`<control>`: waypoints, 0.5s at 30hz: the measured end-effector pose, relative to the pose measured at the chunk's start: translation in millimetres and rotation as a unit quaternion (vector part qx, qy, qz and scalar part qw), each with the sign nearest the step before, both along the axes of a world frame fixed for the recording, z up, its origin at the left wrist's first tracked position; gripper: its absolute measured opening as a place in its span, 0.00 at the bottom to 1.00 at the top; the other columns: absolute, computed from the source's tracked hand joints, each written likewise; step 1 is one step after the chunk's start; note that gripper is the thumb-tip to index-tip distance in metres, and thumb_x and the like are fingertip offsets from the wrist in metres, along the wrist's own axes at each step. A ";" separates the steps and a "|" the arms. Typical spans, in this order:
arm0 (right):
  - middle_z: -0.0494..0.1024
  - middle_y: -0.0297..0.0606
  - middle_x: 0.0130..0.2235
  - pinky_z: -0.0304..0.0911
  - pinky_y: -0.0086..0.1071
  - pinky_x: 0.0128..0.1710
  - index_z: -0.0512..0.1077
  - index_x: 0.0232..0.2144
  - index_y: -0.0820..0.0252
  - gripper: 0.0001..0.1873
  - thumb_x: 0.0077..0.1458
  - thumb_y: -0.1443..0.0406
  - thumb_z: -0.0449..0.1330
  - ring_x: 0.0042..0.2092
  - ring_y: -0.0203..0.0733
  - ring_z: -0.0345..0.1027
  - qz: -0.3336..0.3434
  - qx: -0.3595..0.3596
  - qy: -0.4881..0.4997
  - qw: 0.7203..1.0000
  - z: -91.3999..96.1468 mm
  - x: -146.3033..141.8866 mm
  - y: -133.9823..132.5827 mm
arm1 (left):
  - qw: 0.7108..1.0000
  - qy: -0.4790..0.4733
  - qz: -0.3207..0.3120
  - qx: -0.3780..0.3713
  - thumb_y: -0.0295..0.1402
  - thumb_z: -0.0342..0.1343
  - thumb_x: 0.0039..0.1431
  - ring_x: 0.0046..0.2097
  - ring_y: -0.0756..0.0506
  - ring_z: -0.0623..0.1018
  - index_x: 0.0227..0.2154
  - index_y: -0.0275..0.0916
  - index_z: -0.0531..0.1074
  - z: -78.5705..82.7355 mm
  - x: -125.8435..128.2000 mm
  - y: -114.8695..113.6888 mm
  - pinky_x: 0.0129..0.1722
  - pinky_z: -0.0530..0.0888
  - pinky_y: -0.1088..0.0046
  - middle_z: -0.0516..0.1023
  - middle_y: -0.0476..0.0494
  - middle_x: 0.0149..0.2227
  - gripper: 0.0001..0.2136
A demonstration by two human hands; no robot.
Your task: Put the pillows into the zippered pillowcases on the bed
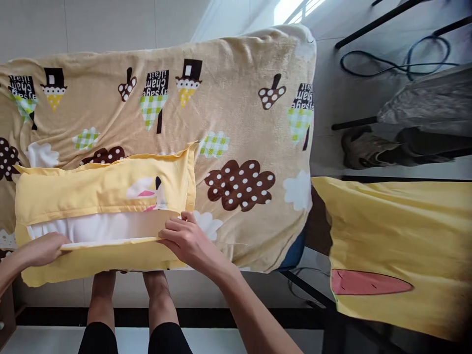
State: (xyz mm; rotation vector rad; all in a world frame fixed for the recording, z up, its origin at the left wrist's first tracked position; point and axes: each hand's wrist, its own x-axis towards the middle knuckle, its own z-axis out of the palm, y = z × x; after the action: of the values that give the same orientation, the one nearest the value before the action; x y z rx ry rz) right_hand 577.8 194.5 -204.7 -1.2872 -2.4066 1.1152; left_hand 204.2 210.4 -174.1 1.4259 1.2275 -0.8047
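left hand (46,249) and right hand (190,241) are both just pinching the case (81,189) by its slit edge, blanket (243,132) right under it

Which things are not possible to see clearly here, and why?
In the head view:
Feet: hidden by the yellow cover and patterned blanket.
Left end of the patterned blanket: cut off by the picture's left edge.
Yellow cloth: right end cut off by the right edge.
Dark item, upper right: too blurred to name.
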 end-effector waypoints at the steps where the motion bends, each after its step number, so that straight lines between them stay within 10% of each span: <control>1: 0.66 0.30 0.25 0.48 0.33 0.42 0.68 0.24 0.59 0.16 0.65 0.66 0.52 0.29 0.33 0.58 -0.004 0.014 0.005 1.000 7.4 -0.3 7.0 | 1.000 0.025 -0.002 0.000 0.31 0.45 0.53 0.32 0.45 0.74 0.24 0.41 0.73 16.2 -8.4 -8.7 0.33 0.65 0.76 0.76 0.48 0.26 0.11; 4: 0.66 0.31 0.26 0.47 0.34 0.42 0.67 0.25 0.59 0.13 0.64 0.68 0.52 0.31 0.35 0.59 -0.026 0.039 0.005 0.999 26.1 -1.6 18.0 | 0.998 0.033 0.011 -0.053 0.31 0.43 0.55 0.42 0.42 0.75 0.34 0.43 0.76 57.5 -5.6 -42.8 0.41 0.66 0.74 0.79 0.46 0.37 0.15; 7: 0.69 0.32 0.30 0.47 0.36 0.46 0.65 0.27 0.58 0.09 0.58 0.71 0.54 0.34 0.36 0.62 -0.063 0.036 -0.009 0.997 24.7 -1.3 13.9 | 0.995 -0.018 -0.002 -0.100 0.38 0.42 0.61 0.43 0.40 0.76 0.36 0.42 0.76 61.8 25.7 -73.6 0.41 0.67 0.70 0.78 0.42 0.39 0.16; 15: 0.70 0.31 0.26 0.46 0.37 0.53 0.60 0.23 0.58 0.09 0.44 0.75 0.54 0.34 0.37 0.63 0.096 -0.018 -0.113 0.989 -2.4 -2.9 -18.1 | 0.933 -0.354 0.032 -0.050 0.21 0.44 0.49 0.42 0.45 0.78 0.35 0.38 0.77 -61.8 135.4 -40.6 0.42 0.71 0.73 0.81 0.45 0.40 0.17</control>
State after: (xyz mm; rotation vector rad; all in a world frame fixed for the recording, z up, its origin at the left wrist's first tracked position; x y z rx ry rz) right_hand 574.9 176.4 -207.1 -1.2768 -2.7399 1.1204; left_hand 339.5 169.7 -236.0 1.4035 0.6567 -0.2486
